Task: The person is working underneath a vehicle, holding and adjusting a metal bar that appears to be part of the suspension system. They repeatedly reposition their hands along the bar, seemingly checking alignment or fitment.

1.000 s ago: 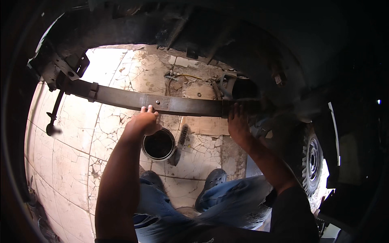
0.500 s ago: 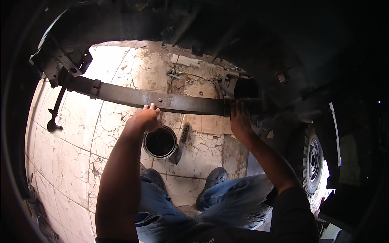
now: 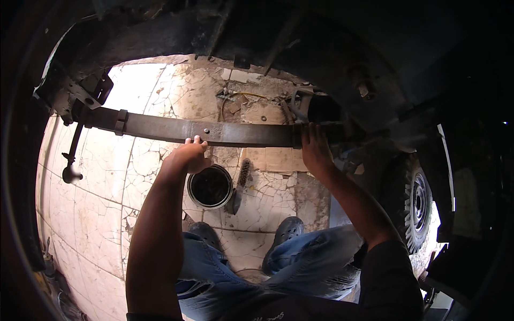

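A long dark steel leaf spring [image 3: 246, 134] with clamps and a bolt in its middle spans the view beneath the vehicle's body. My left hand [image 3: 191, 155] grips its lower edge left of centre, fingertips over the edge. My right hand [image 3: 316, 147] holds it farther right, beside a clamp, fingers curled round it. Its right end disappears into shadow. At the left end are a bracket [image 3: 90, 99] and a hanging rod with a rounded end [image 3: 72, 171].
A dark round bucket [image 3: 209, 184] and a long brush [image 3: 243, 174] lie below on cracked tiles [image 3: 150, 198] between my feet. A cardboard piece [image 3: 273, 160] is behind them. A treaded wheel [image 3: 416, 203] stands at right; the vehicle's dark underside [image 3: 176, 37] arches overhead.
The spring's right part and my right hand sit slightly higher in the picture. The view has shifted a little; both hands still hold the spring.
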The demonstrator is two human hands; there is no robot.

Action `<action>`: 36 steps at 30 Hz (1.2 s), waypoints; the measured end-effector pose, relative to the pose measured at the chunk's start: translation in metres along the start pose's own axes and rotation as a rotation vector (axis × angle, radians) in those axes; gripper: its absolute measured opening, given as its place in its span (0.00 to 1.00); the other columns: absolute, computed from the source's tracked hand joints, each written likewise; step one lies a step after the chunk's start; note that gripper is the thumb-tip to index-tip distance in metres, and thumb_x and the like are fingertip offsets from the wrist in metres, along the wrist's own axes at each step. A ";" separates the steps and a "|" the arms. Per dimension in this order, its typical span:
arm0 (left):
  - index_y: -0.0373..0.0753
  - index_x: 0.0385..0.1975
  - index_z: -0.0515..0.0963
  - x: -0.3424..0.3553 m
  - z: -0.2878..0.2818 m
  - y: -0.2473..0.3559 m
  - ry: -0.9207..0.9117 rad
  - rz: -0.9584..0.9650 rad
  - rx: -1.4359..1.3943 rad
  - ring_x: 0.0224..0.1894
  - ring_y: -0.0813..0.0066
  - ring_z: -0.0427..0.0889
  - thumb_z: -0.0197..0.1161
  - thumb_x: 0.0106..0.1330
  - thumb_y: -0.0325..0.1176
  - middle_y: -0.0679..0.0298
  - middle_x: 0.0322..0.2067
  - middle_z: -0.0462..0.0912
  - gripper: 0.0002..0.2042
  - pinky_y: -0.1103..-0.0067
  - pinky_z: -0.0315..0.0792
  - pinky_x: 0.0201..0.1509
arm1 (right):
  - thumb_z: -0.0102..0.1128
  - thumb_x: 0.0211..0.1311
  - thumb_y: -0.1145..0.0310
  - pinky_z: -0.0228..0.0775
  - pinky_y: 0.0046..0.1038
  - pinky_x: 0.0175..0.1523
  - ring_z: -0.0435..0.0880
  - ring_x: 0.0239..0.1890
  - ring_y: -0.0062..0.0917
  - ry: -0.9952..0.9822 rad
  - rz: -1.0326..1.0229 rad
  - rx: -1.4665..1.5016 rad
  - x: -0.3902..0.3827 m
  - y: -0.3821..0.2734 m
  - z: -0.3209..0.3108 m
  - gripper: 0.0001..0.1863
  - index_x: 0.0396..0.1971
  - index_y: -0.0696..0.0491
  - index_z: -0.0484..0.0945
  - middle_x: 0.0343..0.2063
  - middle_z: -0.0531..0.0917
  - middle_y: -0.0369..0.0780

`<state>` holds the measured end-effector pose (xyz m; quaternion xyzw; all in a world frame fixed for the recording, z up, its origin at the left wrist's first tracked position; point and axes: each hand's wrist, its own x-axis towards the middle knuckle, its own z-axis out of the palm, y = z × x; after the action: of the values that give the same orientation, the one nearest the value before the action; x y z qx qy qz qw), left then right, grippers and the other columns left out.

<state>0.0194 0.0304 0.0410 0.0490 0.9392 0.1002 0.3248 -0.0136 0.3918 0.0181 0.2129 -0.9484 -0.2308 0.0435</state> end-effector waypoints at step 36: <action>0.41 0.68 0.53 -0.004 -0.007 0.000 -0.027 0.009 -0.044 0.72 0.51 0.45 0.56 0.64 0.51 0.46 0.69 0.46 0.37 0.66 0.51 0.72 | 0.45 0.63 0.66 0.51 0.45 0.68 0.56 0.67 0.49 -0.110 0.075 -0.084 0.000 -0.009 -0.003 0.32 0.65 0.65 0.54 0.66 0.56 0.55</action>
<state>0.0186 0.0288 0.0487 0.0474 0.9321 0.1214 0.3379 -0.0100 0.3833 0.0167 0.1623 -0.9462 -0.2798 0.0089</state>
